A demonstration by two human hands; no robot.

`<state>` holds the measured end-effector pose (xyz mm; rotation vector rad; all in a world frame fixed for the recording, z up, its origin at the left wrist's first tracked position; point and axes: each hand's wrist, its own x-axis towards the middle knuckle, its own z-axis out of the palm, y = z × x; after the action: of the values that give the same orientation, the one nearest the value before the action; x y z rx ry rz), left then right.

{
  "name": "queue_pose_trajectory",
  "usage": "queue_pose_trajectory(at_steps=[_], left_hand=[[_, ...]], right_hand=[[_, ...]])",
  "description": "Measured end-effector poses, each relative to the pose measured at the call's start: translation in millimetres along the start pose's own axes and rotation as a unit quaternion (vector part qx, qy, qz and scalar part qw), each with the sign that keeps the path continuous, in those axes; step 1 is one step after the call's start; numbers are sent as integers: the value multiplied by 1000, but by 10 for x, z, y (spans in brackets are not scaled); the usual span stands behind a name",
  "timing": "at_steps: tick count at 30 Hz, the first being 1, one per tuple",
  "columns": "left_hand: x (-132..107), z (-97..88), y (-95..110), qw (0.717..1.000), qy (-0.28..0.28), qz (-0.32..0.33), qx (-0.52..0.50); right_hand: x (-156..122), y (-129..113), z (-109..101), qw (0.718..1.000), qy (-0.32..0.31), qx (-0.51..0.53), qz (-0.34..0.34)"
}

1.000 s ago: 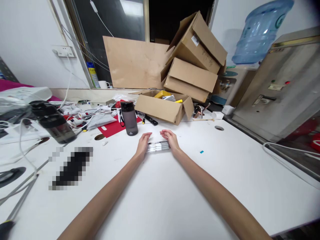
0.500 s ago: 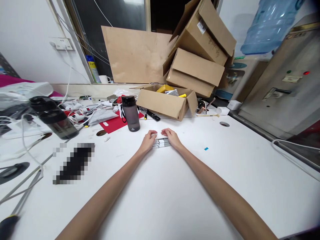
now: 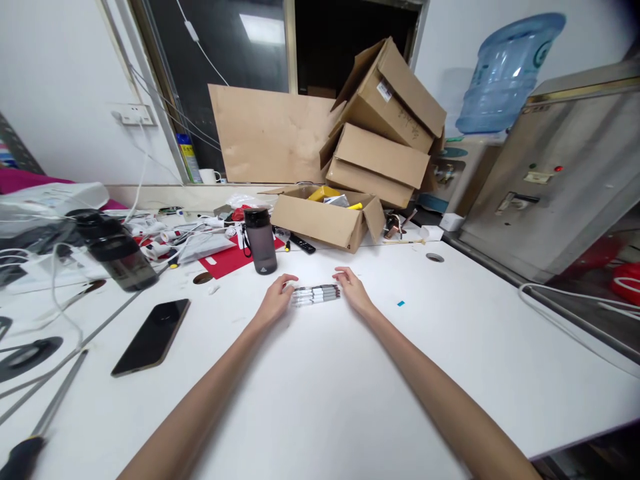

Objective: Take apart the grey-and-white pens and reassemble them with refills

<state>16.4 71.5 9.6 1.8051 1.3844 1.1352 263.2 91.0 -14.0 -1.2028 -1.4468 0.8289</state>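
Note:
Several pens [image 3: 316,295] lie side by side on the white table [image 3: 320,387], pointing left to right. At their left ends is my left hand [image 3: 276,297], fingers apart and curved, close to or touching the tips; which of the two I cannot tell. My right hand [image 3: 353,288] stands just off the right ends, its fingers spread and nothing in them. A small blue scrap [image 3: 401,303] lies to the right of that hand.
A dark bottle [image 3: 261,241] stands behind my left hand, near an open cardboard box [image 3: 313,223] and a remote control [image 3: 303,245]. A phone [image 3: 151,337], a second bottle [image 3: 116,250] and a screwdriver [image 3: 55,400] lie or stand at left.
Both hands have moved apart from the pens' ends, and more of the pens shows between them. The camera view has shifted slightly, showing more of the room above.

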Motion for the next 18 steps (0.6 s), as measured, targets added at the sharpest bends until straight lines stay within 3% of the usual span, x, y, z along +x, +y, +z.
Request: queue_pose_trajectory(at_steps=[6,10,18], left_hand=[[-314,-236,-47,997,45,-14,65],[-490,-231,-64,995,49,-36,73],[-646,-193,-57,996,5,1,87]], right_hand=[[-281,58,-212,1000,27,-12,-8],[-431,82,-251,999,28,-18,-10],[-572,39,-238,998,-1,-58,-39]])
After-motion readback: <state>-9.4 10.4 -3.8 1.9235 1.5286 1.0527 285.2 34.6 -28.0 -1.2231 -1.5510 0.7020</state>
